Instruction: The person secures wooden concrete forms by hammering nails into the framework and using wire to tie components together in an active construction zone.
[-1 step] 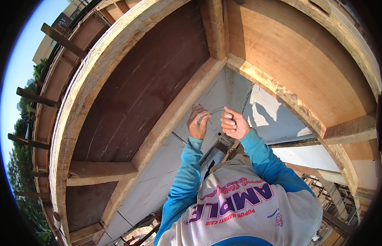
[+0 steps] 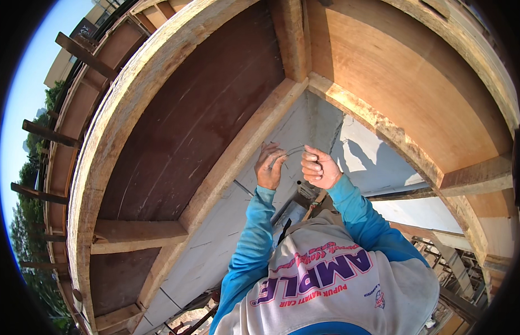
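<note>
A few thin, dark wires [image 2: 295, 149] curve across the gap between my two hands, in front of the pale wall. My left hand [image 2: 269, 166] has its fingers bent and pinched around one end of them. With fingers curled and thumb pressed on the index finger, my right hand [image 2: 320, 167] grips the other end. Both hands are raised just below the inner corner of the timber frame [image 2: 237, 144], apart from the wood.
A dark brown panel [image 2: 193, 117] stands to the left and a light plywood panel [image 2: 405, 84] to the right, both edged with timber beams. Short wooden stubs [image 2: 50, 134] jut out at far left. A tool-like metal item [image 2: 306, 188] sits at my waist.
</note>
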Demonstrator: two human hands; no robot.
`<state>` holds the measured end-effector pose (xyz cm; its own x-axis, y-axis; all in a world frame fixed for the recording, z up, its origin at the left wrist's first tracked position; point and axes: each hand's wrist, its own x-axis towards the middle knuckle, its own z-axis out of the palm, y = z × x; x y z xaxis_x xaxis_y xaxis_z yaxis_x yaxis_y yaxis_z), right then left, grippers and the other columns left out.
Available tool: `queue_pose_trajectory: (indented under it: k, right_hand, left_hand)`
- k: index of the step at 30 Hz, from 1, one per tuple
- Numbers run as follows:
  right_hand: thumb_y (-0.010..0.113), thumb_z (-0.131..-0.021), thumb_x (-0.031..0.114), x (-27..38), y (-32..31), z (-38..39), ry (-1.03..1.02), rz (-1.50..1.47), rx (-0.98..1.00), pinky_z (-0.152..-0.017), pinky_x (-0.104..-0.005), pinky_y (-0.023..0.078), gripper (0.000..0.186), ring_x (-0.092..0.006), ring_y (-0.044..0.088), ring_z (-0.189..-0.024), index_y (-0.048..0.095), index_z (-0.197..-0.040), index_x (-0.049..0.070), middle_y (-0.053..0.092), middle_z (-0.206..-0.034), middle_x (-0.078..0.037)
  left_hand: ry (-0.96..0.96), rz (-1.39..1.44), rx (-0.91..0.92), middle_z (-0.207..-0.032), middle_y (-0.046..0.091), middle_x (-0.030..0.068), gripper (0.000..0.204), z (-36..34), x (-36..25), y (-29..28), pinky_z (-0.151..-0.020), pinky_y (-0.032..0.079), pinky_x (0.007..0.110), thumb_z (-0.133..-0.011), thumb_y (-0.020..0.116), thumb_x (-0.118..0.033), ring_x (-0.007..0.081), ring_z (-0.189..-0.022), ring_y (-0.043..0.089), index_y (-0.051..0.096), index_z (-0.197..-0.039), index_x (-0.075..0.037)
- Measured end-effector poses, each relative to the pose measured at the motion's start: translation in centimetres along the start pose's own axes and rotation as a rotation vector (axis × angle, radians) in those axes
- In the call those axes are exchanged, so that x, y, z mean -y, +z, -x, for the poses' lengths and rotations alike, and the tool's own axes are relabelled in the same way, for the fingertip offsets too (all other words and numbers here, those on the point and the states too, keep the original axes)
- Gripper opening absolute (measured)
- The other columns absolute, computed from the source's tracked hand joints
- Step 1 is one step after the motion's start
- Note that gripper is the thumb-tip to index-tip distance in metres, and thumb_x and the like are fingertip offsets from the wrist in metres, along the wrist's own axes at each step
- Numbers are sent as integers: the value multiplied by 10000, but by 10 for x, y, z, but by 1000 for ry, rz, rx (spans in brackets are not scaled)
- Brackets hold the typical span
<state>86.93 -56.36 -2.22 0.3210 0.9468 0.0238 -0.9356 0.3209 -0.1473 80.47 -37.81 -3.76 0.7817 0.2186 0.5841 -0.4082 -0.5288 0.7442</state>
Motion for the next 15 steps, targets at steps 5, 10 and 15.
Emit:
queue_pose_trajectory:
  k: [5,10,15]
  right_hand:
    - [393,-1017,346,-4,-3,-1,-8,-128,0,-403,-222,328,387,-80,354,-421,463,-694,145,386,-527,39]
    - [408,-1014,361,-22,3,-5,-134,-128,-19,-405,-216,318,385,-76,353,-442,478,-712,133,382,-527,35]
    - [382,-1021,368,-33,10,-12,-142,-181,85,-409,-212,317,398,-74,346,-448,486,-733,114,396,-534,23]
  left_hand:
    - [54,-192,150,-1004,662,97,269,-2,-9,3,-1087,286,534,-880,616,-113,299,-1082,573,642,-1148,-106]
    - [62,-196,178,-1073,659,100,432,8,-22,12,-1108,219,542,-938,535,-168,275,-1129,552,487,-1362,-104]
    - [-6,-90,72,-1100,663,103,368,15,-18,21,-1111,207,535,-964,491,-181,259,-1116,575,529,-1313,-71]
